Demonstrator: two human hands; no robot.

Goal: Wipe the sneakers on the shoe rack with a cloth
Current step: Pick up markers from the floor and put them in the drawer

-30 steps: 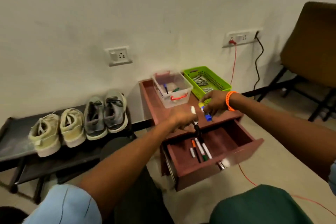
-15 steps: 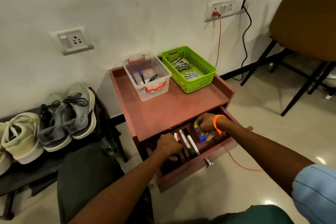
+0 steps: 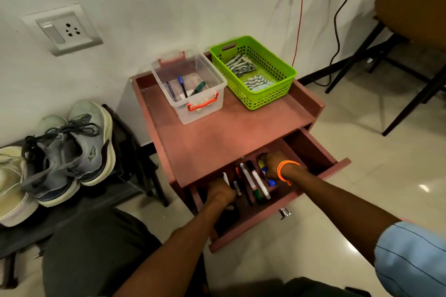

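A grey pair of sneakers [image 3: 72, 152] and a cream pair [image 3: 9, 185] stand on the black shoe rack [image 3: 125, 190] at the left. Folded striped cloths [image 3: 241, 67] lie in the green basket [image 3: 265, 94] on the red side table [image 3: 217, 137]. Both hands are down in the table's open drawer [image 3: 316, 152]. My left hand [image 3: 220, 191] grips a white-tipped marker at the drawer's left end. My right hand [image 3: 271, 164], with an orange wristband, curls over a small yellow bottle with a blue cap [image 3: 265, 172] beside several markers [image 3: 254, 184].
A clear plastic box [image 3: 190, 94] with pens stands next to the basket. A red cable [image 3: 299, 24] and a black cable [image 3: 337, 31] hang from the wall socket. Chair legs [image 3: 410, 103] stand at the right on the tiled floor. My knee [image 3: 96, 253] is beside the rack.
Both hands came down from above the table top into the open drawer, each still holding its item. The view moved closer and to the right, so the sneakers shifted left.
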